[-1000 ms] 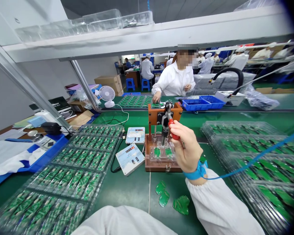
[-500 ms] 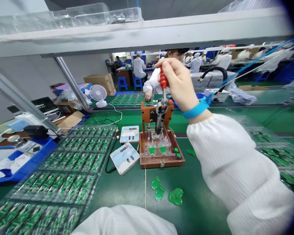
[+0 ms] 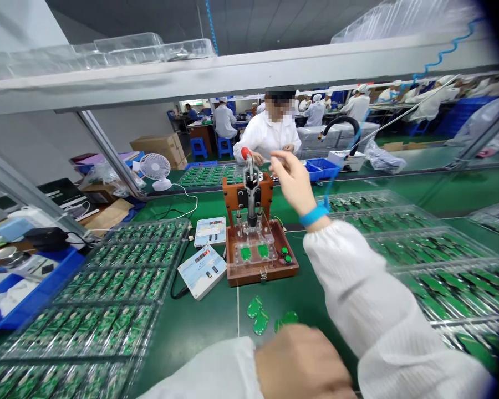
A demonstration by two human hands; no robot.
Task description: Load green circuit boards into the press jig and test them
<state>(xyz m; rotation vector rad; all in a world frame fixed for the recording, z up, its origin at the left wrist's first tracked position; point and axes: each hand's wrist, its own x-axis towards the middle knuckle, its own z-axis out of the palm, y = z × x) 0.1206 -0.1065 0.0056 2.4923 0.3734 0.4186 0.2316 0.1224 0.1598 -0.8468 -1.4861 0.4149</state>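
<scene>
My right hand (image 3: 294,183), with a blue strap (image 3: 314,215) at the wrist, is in the air right of the toggle clamp's red handle (image 3: 246,153). It is off the handle, fingers apart and nothing in them. The toggle clamp (image 3: 251,202) stands on an orange frame above a brown wooden test fixture (image 3: 266,273). Two green boards (image 3: 245,253) lie under the fixture's clear plate. At the bottom my left hand (image 3: 305,363) is smeared by motion, its fingers hidden. It partly covers a green board pile (image 3: 290,318), with other loose green boards (image 3: 260,321) to its left.
Trays of green boards (image 3: 116,288) fill the left, and more trays (image 3: 441,249) the right. Two white counter boxes (image 3: 202,271) sit left of the fixture. A small fan (image 3: 156,170) stands behind. A co-worker (image 3: 270,133) is across the bench, under an overhead shelf (image 3: 233,69).
My right hand has let go of the red handle and moved down and right of it. The handle now leans back. My left hand has come into view at the bottom. The view has shifted.
</scene>
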